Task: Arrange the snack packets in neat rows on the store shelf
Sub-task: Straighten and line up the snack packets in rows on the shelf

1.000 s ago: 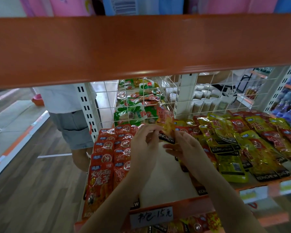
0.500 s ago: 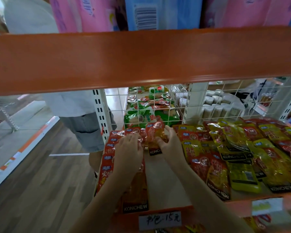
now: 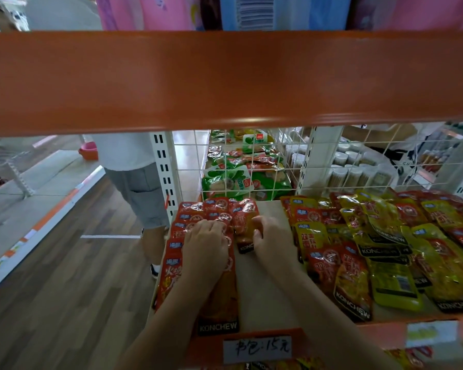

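The packet being placed lies on the shelf at the far end of the bare strip, just right of the red row. Its long axis runs front to back, black KONCHEW band toward the shelf front.

The right hand touches the packet's right edge, fingers curled against it; whether it pinches or only nudges cannot be told. The left hand rests flat, fingers relaxed, on the red row just left of the packet, holding nothing.

The packet sits between both hands, the right nearer. Judged: it needs squaring against the red row. The loose pile lies well right of the red row, overlapping and skewed.
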A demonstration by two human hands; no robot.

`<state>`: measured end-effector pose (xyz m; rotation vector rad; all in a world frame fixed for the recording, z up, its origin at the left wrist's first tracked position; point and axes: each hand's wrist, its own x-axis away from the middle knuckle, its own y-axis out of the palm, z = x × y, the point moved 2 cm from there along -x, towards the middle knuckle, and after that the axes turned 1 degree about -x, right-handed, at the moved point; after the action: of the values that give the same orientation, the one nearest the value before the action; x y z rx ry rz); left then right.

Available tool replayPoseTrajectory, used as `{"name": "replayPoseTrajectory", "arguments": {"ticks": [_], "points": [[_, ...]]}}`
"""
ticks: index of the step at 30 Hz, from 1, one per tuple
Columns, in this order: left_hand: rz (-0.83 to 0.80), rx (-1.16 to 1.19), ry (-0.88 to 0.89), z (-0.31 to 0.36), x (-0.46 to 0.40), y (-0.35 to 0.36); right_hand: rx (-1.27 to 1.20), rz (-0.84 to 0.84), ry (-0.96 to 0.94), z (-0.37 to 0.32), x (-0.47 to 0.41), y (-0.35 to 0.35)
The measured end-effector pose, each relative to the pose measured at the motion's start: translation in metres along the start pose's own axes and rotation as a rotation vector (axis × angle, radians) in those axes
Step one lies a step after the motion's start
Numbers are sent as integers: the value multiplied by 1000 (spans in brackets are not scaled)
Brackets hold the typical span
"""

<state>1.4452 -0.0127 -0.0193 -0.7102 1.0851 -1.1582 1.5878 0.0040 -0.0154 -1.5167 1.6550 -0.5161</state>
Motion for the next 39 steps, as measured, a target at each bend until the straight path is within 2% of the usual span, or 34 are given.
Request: {"name": "replayPoseTrajectory", "arguments": {"ticks": [9,19,31,39], "points": [[15,5,18,-2,1,3,246,-16,-50,8,-1,16],[19,8,28,-2,2,3,226,-271,-16,11,2,15],[10,-8,41,-3,2,2,304,-183,-38,6,0,15],[1,-13,42,-2,1,1,261,-254,-9,5,3,11]]}}
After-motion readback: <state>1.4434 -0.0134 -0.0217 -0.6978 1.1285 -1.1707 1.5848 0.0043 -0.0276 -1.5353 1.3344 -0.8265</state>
